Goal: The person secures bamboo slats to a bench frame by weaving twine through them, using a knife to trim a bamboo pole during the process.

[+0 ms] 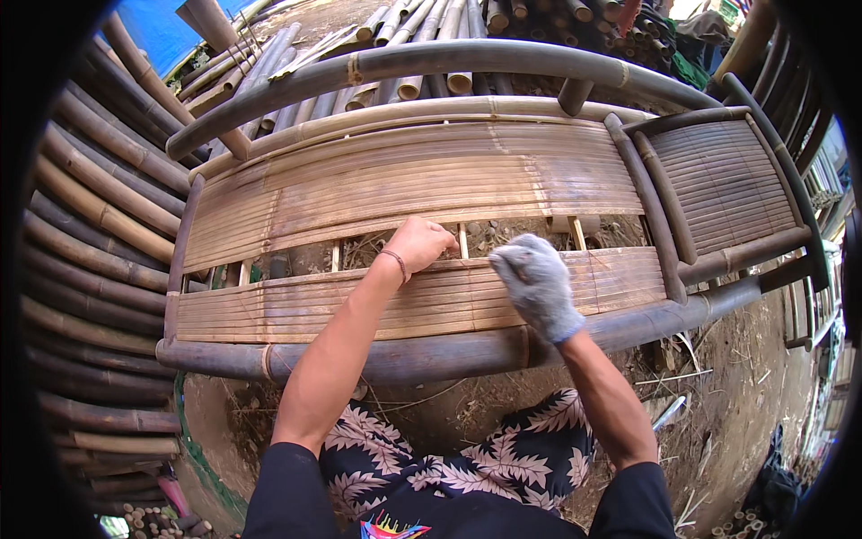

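In front of me lies a bamboo bench (395,184) whose seat is made of many thin slats, split by a long gap across the middle. My left hand (418,247), bare with a cord bracelet at the wrist, is closed at this gap, its fingertips by the edge of the near slats (359,301). What it pinches, if anything, is too small to make out. Over the near slats, right of the gap's middle, my right hand (536,286) in a grey knit glove is curled closed. Its grip hides whatever is inside. Pale crosspieces (463,241) show in the gap.
A thick dark bamboo rail (449,58) arches along the bench's far side, and a front pole (431,355) runs nearest me. A smaller slatted panel (723,184) adjoins at right. Stacked bamboo poles (99,216) crowd the left, with more poles (422,36) behind.
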`<control>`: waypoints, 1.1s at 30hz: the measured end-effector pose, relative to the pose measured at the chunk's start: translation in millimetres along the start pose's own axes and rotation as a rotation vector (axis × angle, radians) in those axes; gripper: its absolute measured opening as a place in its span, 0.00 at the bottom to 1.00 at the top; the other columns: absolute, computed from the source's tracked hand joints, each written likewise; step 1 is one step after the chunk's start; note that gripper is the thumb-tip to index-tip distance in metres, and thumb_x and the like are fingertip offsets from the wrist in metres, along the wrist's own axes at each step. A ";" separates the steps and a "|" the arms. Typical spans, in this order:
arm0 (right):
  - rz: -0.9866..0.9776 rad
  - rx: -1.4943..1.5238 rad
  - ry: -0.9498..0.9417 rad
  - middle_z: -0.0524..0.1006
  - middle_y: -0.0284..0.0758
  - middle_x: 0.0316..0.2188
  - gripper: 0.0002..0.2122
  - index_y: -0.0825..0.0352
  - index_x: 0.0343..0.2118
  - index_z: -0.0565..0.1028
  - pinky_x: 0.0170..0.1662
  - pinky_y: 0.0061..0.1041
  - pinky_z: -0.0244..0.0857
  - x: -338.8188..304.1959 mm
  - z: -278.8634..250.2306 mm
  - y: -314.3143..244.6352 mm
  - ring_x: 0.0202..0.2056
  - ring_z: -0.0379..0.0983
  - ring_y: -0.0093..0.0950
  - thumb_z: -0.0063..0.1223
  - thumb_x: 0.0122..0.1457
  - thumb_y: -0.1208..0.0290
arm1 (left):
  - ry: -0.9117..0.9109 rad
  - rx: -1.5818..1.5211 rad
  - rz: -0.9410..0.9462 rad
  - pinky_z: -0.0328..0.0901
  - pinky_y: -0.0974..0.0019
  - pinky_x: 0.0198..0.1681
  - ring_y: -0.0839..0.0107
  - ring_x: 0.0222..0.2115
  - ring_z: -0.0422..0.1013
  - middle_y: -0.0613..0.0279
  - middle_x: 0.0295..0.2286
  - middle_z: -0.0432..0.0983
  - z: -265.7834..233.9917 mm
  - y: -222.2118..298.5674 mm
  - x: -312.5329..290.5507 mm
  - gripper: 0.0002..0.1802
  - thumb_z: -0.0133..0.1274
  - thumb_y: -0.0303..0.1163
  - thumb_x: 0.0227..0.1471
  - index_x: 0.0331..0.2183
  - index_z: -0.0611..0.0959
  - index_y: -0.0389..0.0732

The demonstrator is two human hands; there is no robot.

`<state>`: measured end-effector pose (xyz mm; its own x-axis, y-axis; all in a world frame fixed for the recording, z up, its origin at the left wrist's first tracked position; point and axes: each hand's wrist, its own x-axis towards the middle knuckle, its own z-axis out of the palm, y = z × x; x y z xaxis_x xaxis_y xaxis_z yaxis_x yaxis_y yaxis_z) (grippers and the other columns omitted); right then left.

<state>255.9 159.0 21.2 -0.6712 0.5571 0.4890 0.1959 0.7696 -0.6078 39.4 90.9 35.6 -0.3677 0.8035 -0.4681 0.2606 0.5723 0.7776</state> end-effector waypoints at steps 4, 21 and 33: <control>0.115 0.705 0.047 0.78 0.36 0.35 0.07 0.71 0.35 0.81 0.39 0.26 0.70 -35.1 -97.5 -50.9 0.36 0.74 0.28 0.56 0.56 0.75 | 0.610 0.578 0.498 0.63 0.57 0.56 0.62 0.48 0.71 0.54 0.43 0.79 29.6 -31.4 -15.6 0.21 0.54 0.34 0.54 0.49 0.80 0.38; 1.099 0.855 -0.328 0.78 0.38 0.28 0.25 0.70 0.53 0.70 0.30 0.26 0.72 -22.4 -82.8 -50.3 0.24 0.75 0.27 0.44 0.67 0.49 | 0.054 0.120 1.409 0.64 0.61 0.37 0.65 0.29 0.67 0.61 0.26 0.66 134.0 39.4 -178.3 0.09 0.56 0.33 0.51 0.25 0.75 0.40; 0.249 0.965 -0.057 0.78 0.50 0.46 0.21 0.68 0.20 0.73 0.57 0.40 0.66 33.2 -67.1 -52.8 0.41 0.75 0.34 0.43 0.69 0.60 | 0.338 0.435 0.270 0.57 0.44 0.56 0.52 0.48 0.72 0.49 0.45 0.77 -0.3 -44.2 -45.8 0.27 0.41 0.52 0.63 0.48 0.81 0.40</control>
<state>271.3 157.8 111.5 -0.7280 0.6331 0.2630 -0.3118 0.0358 -0.9495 44.5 28.7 22.8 -0.4823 0.8737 -0.0636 0.6984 0.4273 0.5741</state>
